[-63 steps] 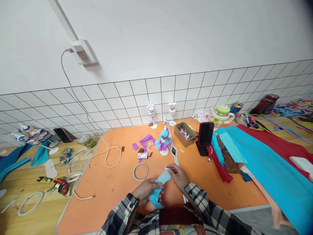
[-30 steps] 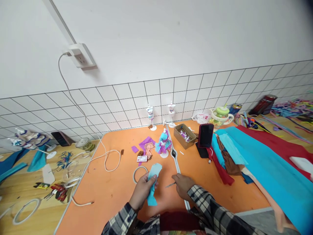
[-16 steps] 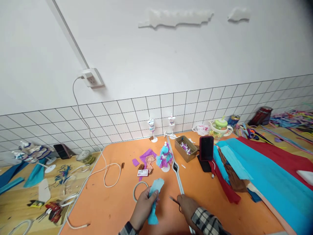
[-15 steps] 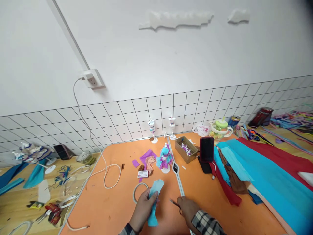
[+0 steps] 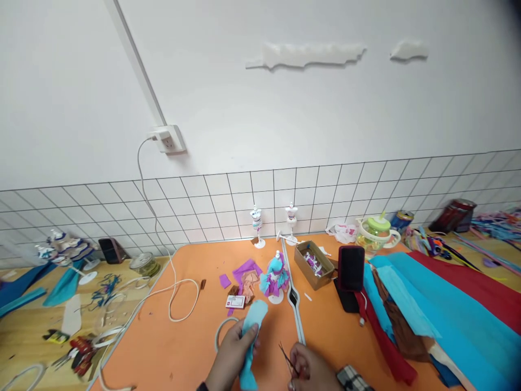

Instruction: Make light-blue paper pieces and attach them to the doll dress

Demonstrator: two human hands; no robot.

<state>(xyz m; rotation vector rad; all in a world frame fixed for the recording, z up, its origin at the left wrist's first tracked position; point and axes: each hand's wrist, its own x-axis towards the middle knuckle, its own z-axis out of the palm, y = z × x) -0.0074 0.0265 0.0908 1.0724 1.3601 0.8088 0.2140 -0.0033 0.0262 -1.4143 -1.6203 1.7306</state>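
An orange tabletop with rounded corners stands against a white wall, its lower part covered in square tiles with dark joints. A pale seam with a dark oval fitting crosses the tabletop, and a wood-grained surface shows at its left.

Over the near part of the tabletop, the left hand has its thumb and fingers closed on a blue strip. The right hand curls its fingers round the handles of small scissors — the thin blades look slightly parted, just beside the strip but apart from it.

The left hand hides part of the strip and of a tape roll. The right hand covers most of the scissor handles, and the plaid sleeve is cut off by the lower edge. Print on the small card is too small to read.

The strip looks soft and crinkled, like the ruffled purple and blue dress on the small dress form beyond the hands. A brown box — open-topped, rectangular — holds small white and purple pieces; smooth blue cloth spreads at the right.
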